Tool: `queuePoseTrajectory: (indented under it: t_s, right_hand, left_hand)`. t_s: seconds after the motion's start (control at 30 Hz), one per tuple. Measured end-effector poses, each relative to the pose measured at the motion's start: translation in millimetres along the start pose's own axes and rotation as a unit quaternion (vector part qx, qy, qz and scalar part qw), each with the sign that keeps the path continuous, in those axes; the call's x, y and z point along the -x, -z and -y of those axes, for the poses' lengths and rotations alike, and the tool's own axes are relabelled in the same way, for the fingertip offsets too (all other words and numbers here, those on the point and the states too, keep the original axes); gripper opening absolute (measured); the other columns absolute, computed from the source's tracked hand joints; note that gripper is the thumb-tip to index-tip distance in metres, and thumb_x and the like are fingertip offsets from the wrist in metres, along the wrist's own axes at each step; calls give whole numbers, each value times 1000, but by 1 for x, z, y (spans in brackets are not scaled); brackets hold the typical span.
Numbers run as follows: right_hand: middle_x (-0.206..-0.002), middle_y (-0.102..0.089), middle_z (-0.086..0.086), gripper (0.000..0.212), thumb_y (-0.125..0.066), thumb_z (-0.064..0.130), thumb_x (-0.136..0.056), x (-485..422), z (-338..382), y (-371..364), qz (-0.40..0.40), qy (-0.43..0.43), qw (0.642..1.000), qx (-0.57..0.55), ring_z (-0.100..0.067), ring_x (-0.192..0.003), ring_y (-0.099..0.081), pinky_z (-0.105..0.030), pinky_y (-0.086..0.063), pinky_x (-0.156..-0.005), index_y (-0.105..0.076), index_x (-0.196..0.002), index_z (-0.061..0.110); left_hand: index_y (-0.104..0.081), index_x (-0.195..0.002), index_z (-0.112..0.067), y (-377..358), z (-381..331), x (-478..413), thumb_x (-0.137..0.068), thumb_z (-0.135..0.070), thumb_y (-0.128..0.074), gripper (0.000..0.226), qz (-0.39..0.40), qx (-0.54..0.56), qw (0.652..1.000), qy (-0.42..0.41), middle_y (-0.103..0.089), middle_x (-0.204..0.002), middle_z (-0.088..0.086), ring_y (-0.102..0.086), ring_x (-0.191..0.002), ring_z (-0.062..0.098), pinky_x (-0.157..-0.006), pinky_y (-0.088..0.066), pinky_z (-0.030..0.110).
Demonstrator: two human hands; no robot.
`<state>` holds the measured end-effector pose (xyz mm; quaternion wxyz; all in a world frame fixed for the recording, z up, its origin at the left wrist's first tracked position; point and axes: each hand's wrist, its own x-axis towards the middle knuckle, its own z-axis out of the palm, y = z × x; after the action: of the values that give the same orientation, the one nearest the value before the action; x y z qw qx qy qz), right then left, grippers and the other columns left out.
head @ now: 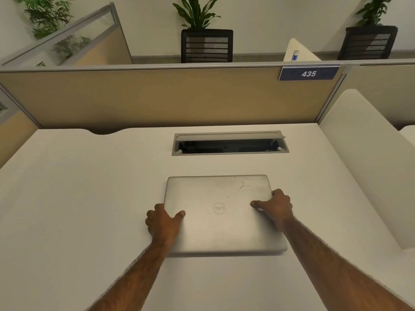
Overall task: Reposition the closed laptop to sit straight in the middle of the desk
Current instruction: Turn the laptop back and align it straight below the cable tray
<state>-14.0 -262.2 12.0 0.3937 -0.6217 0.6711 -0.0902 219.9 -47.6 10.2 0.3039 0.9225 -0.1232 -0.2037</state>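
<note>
The closed laptop [224,214] lies flat on the white desk [78,198], near the middle of the desk's width and a little toward the person. Its silver lid faces up, with a round logo at the centre and a few faint scratches toward the far right corner. Its edges run nearly parallel with the desk's far edge.

The left hand [165,223] grips the laptop at its left edge: the thumb lies on top of the lid, and the fingers curl down around the side. The right hand [275,206] grips the right edge in the same way, thumb pressed on the lid and pointing inward, fingers wrapped over the side. Both forearms reach in from the bottom of the view, bare.

Just beyond the laptop, set into the desk, is a long cable box [230,143] with a grey frame; its flap is tilted open and the inside is dark. Behind the desk stands a tan partition [157,97] with a grey top rail. A blue sign [308,74] reading 435 is fixed near its upper right corner. A white side panel [368,158] rises along the desk's right edge.

Past the partition are two black mesh chair backs [206,46], with potted plants [197,12] against the pale wall behind them.
</note>
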Motion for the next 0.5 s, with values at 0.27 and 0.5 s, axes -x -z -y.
queuePoseTrajectory:
  t_s: [0.27, 0.5]
  right_hand:
    - [-129, -53, -12, 85, -90, 48, -62, 1, 0, 1, -3, 3, 1000, 10, -35, -122, -54, -44, -54, -89, -53, -130, 12]
    - [-131, -49, -15, 77, -80, 53, -76, 14, -3, -1, -12, 36, 997, 65, -37, -129, -48, -50, -50, -101, -51, -134, 10]
  left_hand:
    - [-46, -132, -6, -3, 0, 4, -80, -47, -72, 71, -16, -55, 998, -19, -47, -129, 18, -44, -122, 39, -101, -40, 46]
    - [-41, -139, -2, -11, 4, 18, -91, -49, -54, 69, -71, -148, 980, -108, -50, -125, 17, -49, -113, 34, -97, -43, 42]
